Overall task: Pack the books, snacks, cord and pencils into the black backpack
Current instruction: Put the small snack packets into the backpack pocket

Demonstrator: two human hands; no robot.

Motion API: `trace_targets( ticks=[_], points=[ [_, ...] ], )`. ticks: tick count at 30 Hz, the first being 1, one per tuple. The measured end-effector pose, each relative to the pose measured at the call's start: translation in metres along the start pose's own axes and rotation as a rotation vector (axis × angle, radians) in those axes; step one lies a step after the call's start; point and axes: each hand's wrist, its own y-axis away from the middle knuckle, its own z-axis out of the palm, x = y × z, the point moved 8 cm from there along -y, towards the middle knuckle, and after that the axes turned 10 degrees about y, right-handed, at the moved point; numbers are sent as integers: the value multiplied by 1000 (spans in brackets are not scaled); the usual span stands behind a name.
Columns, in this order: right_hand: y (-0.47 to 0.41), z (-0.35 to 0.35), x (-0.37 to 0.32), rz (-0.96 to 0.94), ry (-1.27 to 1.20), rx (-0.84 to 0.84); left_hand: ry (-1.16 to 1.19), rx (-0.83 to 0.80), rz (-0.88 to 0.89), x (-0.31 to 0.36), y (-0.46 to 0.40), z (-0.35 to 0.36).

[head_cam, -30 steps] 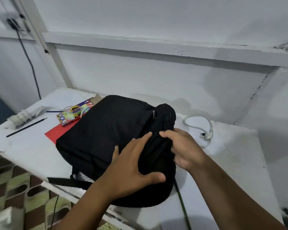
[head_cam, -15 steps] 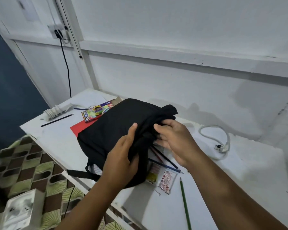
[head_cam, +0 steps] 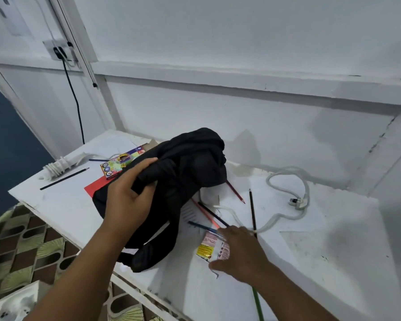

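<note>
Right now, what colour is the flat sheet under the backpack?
Red, head view.

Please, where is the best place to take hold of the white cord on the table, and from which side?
Probably the raised loop of the white cord, taken from above: it arches clear of the table with nothing on it. Nearer the right hand the cord runs under a pencil, so pulling there could drag it.

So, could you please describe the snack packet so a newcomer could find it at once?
Start at the black backpack on the white table. Just right of its lower strap, the snack packet lies flat under the right hand's fingers. It alone is yellow, pink and white, among thin pencils.
</note>
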Motion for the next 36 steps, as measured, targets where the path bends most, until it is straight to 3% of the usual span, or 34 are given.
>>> trace_targets(
  ticks=[4,10,17,20,24,26,30,36],
  points=[
    [-3,0,2,12,59,115,39,50,-61,-6,-13,-13],
    [5,-4,22,166,-610,161,136,-9,-108,-11,-12,0],
    [34,-50,69,461,-959,442,207,-219,-219,-24,12,37],
    [45,-70,76,484,-1067,579,166,-459,-175,-19,18,60],
    [55,-96,80,505,-1167,745,58,-954,-192,-22,51,102],
    [57,-107,80,499,-1199,802,16,-1102,-233,-29,67,117],
    [57,-116,71,453,-1224,794,-67,-992,-340,-44,64,130],
    [44,-92,44,421,-1146,569,-407,-591,-127,-42,38,114]
  ],
)
